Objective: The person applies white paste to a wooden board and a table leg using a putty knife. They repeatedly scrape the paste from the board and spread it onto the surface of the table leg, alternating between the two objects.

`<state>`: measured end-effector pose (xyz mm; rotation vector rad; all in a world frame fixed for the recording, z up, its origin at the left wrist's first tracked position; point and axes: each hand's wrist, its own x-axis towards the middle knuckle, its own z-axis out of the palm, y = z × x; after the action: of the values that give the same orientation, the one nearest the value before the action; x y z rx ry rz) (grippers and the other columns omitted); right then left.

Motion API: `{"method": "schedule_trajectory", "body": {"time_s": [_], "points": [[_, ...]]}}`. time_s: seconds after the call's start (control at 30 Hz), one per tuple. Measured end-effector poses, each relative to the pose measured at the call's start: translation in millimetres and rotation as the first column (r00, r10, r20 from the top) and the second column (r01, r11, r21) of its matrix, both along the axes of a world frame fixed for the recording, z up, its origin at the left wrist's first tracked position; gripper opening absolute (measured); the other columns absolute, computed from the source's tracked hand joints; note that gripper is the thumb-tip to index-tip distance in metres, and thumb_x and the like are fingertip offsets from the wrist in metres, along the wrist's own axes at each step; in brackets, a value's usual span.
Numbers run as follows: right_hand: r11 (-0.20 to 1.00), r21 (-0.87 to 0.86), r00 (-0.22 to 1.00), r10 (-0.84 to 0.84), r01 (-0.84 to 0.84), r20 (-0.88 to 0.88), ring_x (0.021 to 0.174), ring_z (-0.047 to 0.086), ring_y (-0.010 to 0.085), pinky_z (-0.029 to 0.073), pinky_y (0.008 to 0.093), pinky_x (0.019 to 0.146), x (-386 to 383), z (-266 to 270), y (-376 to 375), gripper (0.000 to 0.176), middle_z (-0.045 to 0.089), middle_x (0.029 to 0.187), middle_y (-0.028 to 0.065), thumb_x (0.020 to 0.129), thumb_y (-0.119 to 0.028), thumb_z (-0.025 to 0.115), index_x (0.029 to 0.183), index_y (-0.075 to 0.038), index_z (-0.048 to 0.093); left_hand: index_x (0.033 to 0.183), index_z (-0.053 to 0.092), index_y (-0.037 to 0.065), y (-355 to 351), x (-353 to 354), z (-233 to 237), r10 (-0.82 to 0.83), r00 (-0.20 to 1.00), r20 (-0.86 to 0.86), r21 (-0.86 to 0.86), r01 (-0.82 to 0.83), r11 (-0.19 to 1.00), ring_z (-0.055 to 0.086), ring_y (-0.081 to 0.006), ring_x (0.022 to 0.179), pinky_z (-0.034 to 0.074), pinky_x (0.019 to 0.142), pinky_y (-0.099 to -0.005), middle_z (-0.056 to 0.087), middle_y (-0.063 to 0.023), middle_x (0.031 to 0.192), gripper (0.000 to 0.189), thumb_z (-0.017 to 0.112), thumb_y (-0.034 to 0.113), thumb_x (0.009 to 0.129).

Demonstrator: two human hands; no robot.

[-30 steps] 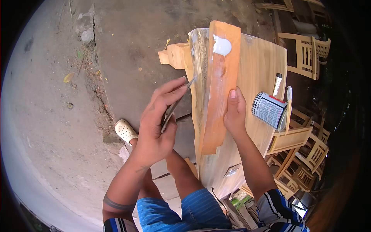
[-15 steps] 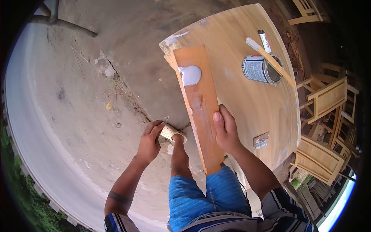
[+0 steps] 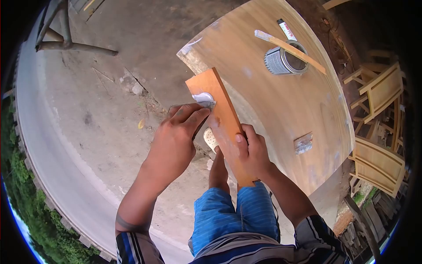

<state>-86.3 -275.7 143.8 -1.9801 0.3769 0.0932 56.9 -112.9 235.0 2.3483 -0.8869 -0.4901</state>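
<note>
My right hand (image 3: 254, 152) grips the lower part of a long orange-brown wooden board (image 3: 226, 132), thumb on its face. The board slants up and left from near my blue shorts. A smooth mound of whitish putty (image 3: 202, 96) lies near its far end, with a pale smear farther down. In the closed fingers of my left hand (image 3: 176, 136) is a small thin putty blade (image 3: 209, 104), its edge at the putty on the board. My fingers hide part of the blade.
A curved wooden tabletop (image 3: 272, 114) to the right bears a can (image 3: 276, 61), a stick (image 3: 303, 55) with a whitened tip, a marker-like tube (image 3: 286, 30) and a smeared flat piece (image 3: 303, 143). Wooden chairs (image 3: 379, 163) stand far right. A metal frame (image 3: 66, 45) is upper left.
My left hand has moved up and right, bringing the blade from beside the board to the putty. The board has tilted, its far end shifting left and down.
</note>
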Motion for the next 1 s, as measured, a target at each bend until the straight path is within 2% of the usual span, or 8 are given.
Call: {"method": "schedule_trajectory", "body": {"time_s": [0.2, 0.43, 0.57, 0.7, 0.8, 0.83, 0.9, 1.0], "points": [[0.995, 0.058, 0.995, -0.081, 0.085, -0.061, 0.070, 0.062, 0.0431, 0.048, 0.0481, 0.063, -10, -4, 7, 0.023, 0.062, 0.075, 0.0240, 0.097, -0.019, 0.048, 0.109, 0.000, 0.050, 0.112, 0.062, -0.001, -5, -9, -2, -0.217, 0.917, -0.335, 0.027, 0.239, 0.971, 0.062, -0.0331, 0.102, 0.050, 0.088, -0.0373, 0.064, -0.0195, 0.110, 0.053, 0.045, -0.022, 0.066], [0.919, 0.229, 0.947, -0.315, 0.321, -0.065, 0.061, 0.054, 0.0260, 0.043, 0.0378, 0.060, 4, 2, 17, 0.031, 0.056, 0.068, 0.0158, 0.102, -0.029, 0.041, 0.101, -0.001, 0.053, 0.119, 0.055, -0.003, 13, -8, 30, 0.049, 0.795, -0.605, -0.215, -0.223, 0.951, 0.059, -0.0230, 0.114, 0.043, 0.100, -0.0336, 0.061, -0.0193, 0.115, 0.062, 0.034, -0.021, 0.063], [0.846, 0.336, 0.910, -0.381, 0.414, -0.162, 0.063, 0.043, 0.0162, 0.039, 0.0322, 0.061, 18, 30, 24, 0.035, 0.046, 0.067, 0.0092, 0.103, -0.032, 0.039, 0.096, 0.000, 0.052, 0.120, 0.054, 0.001, 3, -37, 30, -0.029, 0.998, -0.059, -0.330, 0.008, 0.944, 0.055, -0.0352, 0.117, 0.043, 0.101, -0.0400, 0.056, -0.0177, 0.123, 0.059, 0.043, -0.022, 0.066], [0.820, 0.437, 0.926, -0.361, 0.369, -0.105, 0.067, 0.041, 0.0146, 0.039, 0.0307, 0.063, 29, 47, 22, 0.039, 0.044, 0.069, 0.0072, 0.104, -0.033, 0.037, 0.092, 0.001, 0.050, 0.117, 0.055, 0.003, 20, -52, -33, -0.180, 0.875, 0.449, -0.278, 0.329, 0.903, 0.052, -0.0408, 0.117, 0.048, 0.096, -0.0477, 0.054, -0.0165, 0.123, 0.050, 0.058, -0.018, 0.071], [0.840, 0.398, 0.929, -0.341, 0.369, -0.141, 0.076, 0.046, 0.0169, 0.040, 0.0312, 0.072, 18, 50, 13, 0.039, 0.050, 0.078, 0.0082, 0.104, -0.034, 0.036, 0.096, 0.001, 0.052, 0.115, 0.056, 0.003, 35, -47, -52, -0.156, 0.920, 0.360, -0.232, 0.250, 0.940, 0.052, -0.0395, 0.118, 0.048, 0.095, -0.0463, 0.053, -0.0157, 0.124, 0.050, 0.057, -0.020, 0.071], [0.842, 0.386, 0.926, -0.339, 0.377, -0.164, 0.080, 0.048, 0.0180, 0.041, 0.0314, 0.076, 13, 51, 10, 0.039, 0.053, 0.082, 0.0088, 0.104, -0.034, 0.036, 0.099, 0.001, 0.054, 0.116, 0.055, 0.002, 43, -44, -54, -0.235, 0.935, 0.265, 0.020, 0.238, 0.971, 0.051, -0.0389, 0.120, 0.048, 0.097, -0.0444, 0.054, -0.0172, 0.124, 0.052, 0.051, -0.023, 0.071], [0.834, 0.427, 0.914, -0.403, 0.349, 0.040, 0.088, 0.051, 0.0208, 0.041, 0.0323, 0.084, 4, 24, 7, 0.040, 0.056, 0.091, 0.0108, 0.104, -0.033, 0.035, 0.105, 0.001, 0.056, 0.119, 0.055, 0.002, 72, -49, -82, -0.099, 0.995, -0.031, -0.071, 0.096, 0.993, 0.052, -0.0399, 0.118, 0.045, 0.098, -0.0446, 0.053, -0.0187, 0.128, 0.058, 0.049, -0.023, 0.067], [0.817, 0.488, 0.939, -0.345, 0.307, -0.014, 0.095, 0.052, 0.0244, 0.040, 0.0349, 0.089, 0, 16, -3, 0.039, 0.058, 0.098, 0.0127, 0.104, -0.033, 0.036, 0.113, 0.001, 0.055, 0.122, 0.054, 0.002, 26, -24, -11, 0.108, 0.943, -0.314, -0.307, -0.209, 0.928, 0.052, -0.0351, 0.124, 0.042, 0.104, -0.0385, 0.055, -0.0196, 0.130, 0.068, 0.033, -0.024, 0.063]]}}
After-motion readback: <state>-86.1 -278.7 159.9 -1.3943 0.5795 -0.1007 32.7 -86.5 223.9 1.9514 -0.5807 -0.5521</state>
